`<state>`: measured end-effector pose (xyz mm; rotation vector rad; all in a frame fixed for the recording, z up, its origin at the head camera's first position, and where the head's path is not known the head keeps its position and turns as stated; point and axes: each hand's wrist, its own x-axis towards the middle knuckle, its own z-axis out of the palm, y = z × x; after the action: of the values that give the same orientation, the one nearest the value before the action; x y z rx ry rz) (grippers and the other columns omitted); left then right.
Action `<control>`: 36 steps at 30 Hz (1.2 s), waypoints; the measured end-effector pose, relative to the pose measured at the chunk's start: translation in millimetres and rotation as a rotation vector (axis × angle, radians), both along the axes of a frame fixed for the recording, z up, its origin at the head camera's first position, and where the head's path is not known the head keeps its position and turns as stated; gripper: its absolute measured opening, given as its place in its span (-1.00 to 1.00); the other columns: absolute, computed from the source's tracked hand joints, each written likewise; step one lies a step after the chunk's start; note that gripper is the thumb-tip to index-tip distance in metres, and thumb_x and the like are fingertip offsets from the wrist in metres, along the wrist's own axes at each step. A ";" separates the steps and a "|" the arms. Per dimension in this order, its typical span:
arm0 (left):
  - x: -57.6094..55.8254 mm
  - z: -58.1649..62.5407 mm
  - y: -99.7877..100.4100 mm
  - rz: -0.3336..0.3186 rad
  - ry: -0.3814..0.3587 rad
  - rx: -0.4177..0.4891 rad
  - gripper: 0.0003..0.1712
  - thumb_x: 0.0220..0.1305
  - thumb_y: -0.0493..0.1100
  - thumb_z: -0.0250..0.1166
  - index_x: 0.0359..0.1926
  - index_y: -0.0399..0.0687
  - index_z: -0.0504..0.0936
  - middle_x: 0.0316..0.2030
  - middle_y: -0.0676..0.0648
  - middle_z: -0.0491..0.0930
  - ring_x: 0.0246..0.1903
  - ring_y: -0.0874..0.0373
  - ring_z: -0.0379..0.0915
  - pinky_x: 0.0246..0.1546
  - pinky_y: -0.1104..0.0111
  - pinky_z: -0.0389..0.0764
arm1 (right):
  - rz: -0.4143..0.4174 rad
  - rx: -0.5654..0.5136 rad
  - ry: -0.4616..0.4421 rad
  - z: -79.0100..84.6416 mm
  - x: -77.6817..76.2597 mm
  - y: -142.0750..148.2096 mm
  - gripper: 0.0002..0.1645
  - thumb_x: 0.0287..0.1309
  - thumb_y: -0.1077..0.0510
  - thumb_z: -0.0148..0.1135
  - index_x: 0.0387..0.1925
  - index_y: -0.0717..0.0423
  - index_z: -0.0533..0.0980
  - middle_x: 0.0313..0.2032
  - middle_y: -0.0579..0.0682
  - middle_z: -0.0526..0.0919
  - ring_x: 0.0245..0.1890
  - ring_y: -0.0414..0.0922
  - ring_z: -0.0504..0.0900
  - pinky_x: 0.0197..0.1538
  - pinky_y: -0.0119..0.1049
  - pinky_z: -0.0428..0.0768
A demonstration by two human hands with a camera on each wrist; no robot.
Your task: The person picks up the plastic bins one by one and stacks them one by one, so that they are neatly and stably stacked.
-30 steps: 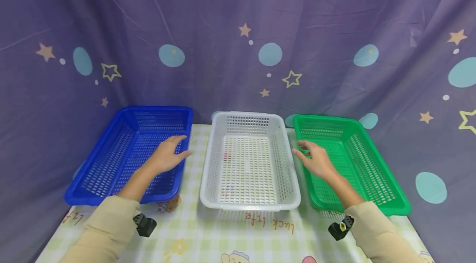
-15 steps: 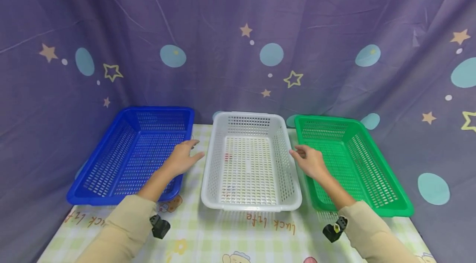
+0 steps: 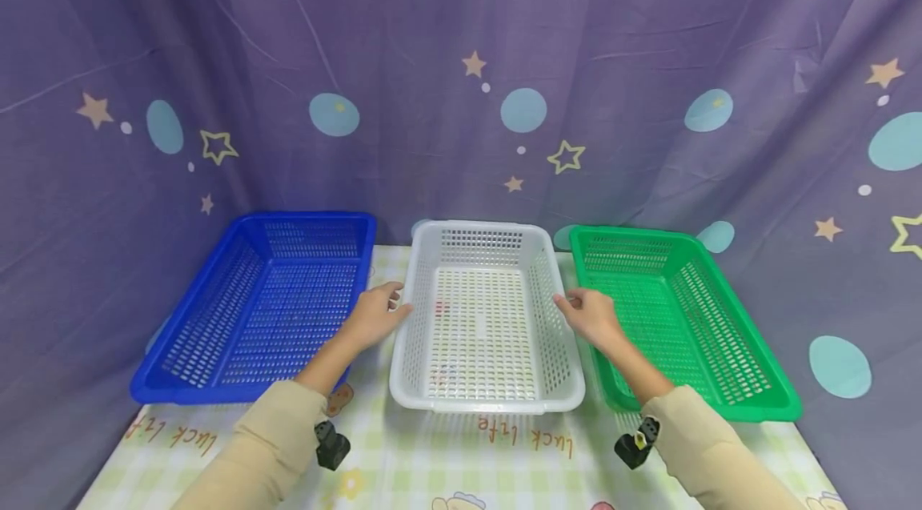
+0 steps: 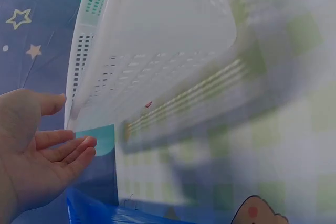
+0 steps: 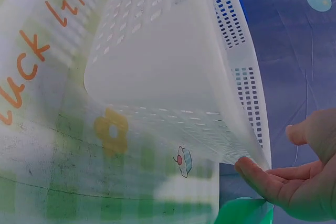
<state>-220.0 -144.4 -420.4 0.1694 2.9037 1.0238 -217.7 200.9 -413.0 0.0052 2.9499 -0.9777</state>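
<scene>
A white plastic basket (image 3: 484, 404) with slotted walls sits in the middle of the table. My left hand (image 3: 376, 315) is at its left rim, fingertips close to the edge. In the left wrist view, the thumb of the left hand (image 4: 37, 153) is by the rim and the fingers reach below it, loosely bent with a gap between. My right hand (image 3: 594, 315) is at the opposite rim. Seen from the right wrist, the fingers of the right hand (image 5: 302, 182) meet the underside of the rim, while the thumb stands apart from it.
To the left stands a blue basket (image 3: 194, 394), to the right a green basket (image 3: 749, 334). All three rest on a checked tablecloth (image 3: 403, 462) with printed lettering. A purple curtain (image 3: 432, 30) with stars hangs right behind them.
My left hand has moved right from over the blue basket to the white basket's left rim. My right hand has shifted slightly left and nearer, to the right rim. The baskets stay put.
</scene>
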 end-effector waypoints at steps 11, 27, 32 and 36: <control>-2.9 -9.5 7.3 0.126 -0.090 0.105 -0.43 0.34 -0.08 0.15 0.21 -0.42 0.40 0.05 -0.40 0.58 0.05 -0.24 0.56 0.08 0.04 0.63 | -0.009 0.005 -0.011 -4.9 -2.7 -4.2 -0.33 0.35 -0.04 0.06 0.14 0.53 0.40 -0.06 0.44 0.63 -0.09 0.25 0.66 -0.18 -0.06 0.73; -4.5 -5.0 17.3 0.269 -0.123 0.233 -0.54 0.31 -0.14 0.13 0.09 -0.44 0.52 -0.02 -0.39 0.61 -0.05 -0.18 0.59 0.01 0.10 0.66 | -0.023 -0.020 0.034 -9.7 -6.5 -7.7 -0.40 0.27 0.08 0.16 0.11 0.54 0.41 -0.24 0.40 0.69 -0.38 0.09 0.73 -0.42 -0.23 0.73; -5.4 -5.5 18.8 0.309 -0.078 0.213 -0.56 0.28 -0.15 0.17 0.05 -0.42 0.55 -0.04 -0.38 0.63 -0.07 -0.17 0.60 0.00 0.11 0.66 | -0.030 -0.021 0.024 -9.3 -6.6 -8.1 -0.42 0.25 0.10 0.18 0.10 0.53 0.43 -0.25 0.38 0.70 -0.40 0.07 0.74 -0.43 -0.24 0.73; -4.3 -5.4 19.3 0.338 -0.070 0.216 -0.57 0.26 -0.17 0.18 0.04 -0.43 0.56 -0.04 -0.39 0.63 -0.07 -0.19 0.61 0.00 0.11 0.66 | -0.025 -0.024 0.017 -8.2 -5.5 -8.9 -0.44 0.24 0.10 0.20 0.08 0.51 0.45 -0.27 0.36 0.70 -0.43 0.04 0.73 -0.44 -0.25 0.72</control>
<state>-224.3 -125.1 -425.8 -0.3541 2.8114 1.3599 -223.2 191.9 -421.2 0.0342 2.9604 -1.0208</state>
